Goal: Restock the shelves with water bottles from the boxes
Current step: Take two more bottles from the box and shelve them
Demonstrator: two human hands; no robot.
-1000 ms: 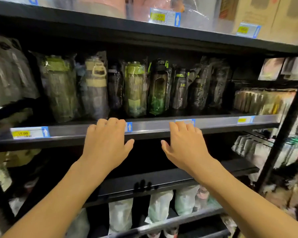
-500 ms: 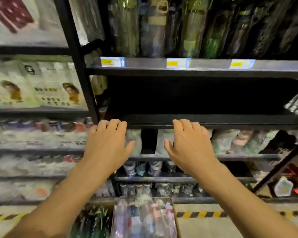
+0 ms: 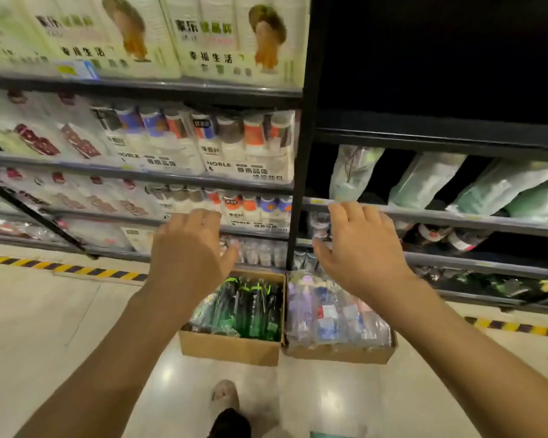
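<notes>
View is dropped from the upper shelf to the floor: two boxes of water bottles are now seen. Left hand and right hand are spread wide, empty; pickup judged next.

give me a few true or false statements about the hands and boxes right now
1. Both hands, left hand and right hand, are empty. True.
2. Two boxes sit side by side on the floor. True.
3. The left box holds purple bottles. False: it holds green and dark ones; the right box has the purple and clear ones.
4. The right hand grips a bottle. False: it is open, fingers spread.
5. The boxes are empty. False: both are full.
</notes>
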